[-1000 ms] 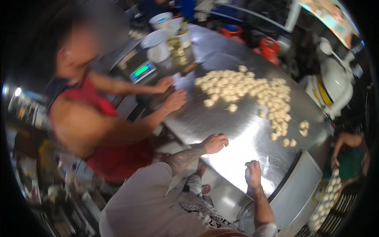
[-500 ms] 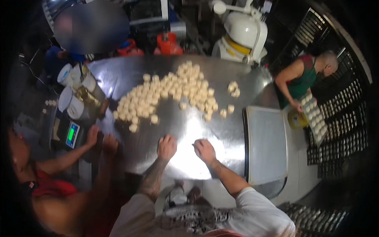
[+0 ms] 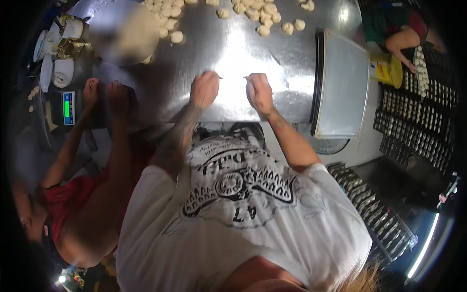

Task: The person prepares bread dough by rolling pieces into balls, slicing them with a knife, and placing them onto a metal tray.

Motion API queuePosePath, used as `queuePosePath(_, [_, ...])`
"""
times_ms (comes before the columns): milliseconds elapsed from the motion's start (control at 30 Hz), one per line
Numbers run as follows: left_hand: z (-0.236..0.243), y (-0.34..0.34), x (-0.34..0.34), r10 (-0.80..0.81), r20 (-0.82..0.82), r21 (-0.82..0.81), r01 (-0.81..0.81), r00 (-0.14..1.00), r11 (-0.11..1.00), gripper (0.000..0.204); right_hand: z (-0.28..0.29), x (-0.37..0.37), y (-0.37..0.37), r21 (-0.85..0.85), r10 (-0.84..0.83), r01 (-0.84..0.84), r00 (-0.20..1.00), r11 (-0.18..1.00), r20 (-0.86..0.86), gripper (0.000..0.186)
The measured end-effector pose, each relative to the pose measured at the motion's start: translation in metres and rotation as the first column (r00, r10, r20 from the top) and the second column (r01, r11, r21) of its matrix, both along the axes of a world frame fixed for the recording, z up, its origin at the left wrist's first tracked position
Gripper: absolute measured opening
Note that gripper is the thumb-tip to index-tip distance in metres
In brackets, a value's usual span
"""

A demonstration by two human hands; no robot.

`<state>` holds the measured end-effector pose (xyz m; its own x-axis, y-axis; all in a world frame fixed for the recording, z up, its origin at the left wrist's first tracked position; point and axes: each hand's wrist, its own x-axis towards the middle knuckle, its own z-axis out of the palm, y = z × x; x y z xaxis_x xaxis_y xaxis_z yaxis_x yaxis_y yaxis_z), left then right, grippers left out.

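Left hand and right hand curl, seemingly idle, by the near edge of the surface; whether pinching anything, I cannot tell. Reaching dough calls for stretching forward.

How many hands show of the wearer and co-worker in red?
4: the wearer's left hand and right hand at the metal table; one co-worker hand right of the lit scale, the other hand beside it. None seems hidden.

The view tips further down: pale, round dough lumps now meet its upper edge; the white, black-printed T-shirt looms larger.
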<state>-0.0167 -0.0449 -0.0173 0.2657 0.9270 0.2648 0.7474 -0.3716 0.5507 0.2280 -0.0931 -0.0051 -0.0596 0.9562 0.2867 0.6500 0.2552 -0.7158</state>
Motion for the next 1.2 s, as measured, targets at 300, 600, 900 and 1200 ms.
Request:
queuePosePath(300, [0.003,0.013,0.036,0.107,0.038,-0.028,-0.106,0.994,0.994,0.019,0.005,-0.032,0.040,-0.008,-0.259,0.260,0.954,0.965,-0.152,0.024])
queuePosePath(600, [0.029,-0.018,0.041,0.123,0.204,0.043,-0.134,0.971,0.990,0.034,0.024,0.112,0.039,-0.382,-0.224,0.355,0.911,0.853,0.345,0.036])
queuePosePath(900, [0.016,-0.052,0.112,0.104,0.047,-0.214,-0.092,0.993,0.973,0.058,0.073,0.100,-0.040,-0.478,-0.021,-0.051,0.989,0.877,-0.145,0.032])
queuePosePath(1200, [0.003,-0.052,0.114,0.064,0.107,-0.200,-0.042,0.992,0.979,0.045,0.076,0.049,-0.036,-0.342,0.076,0.013,0.967,0.940,0.245,0.041])
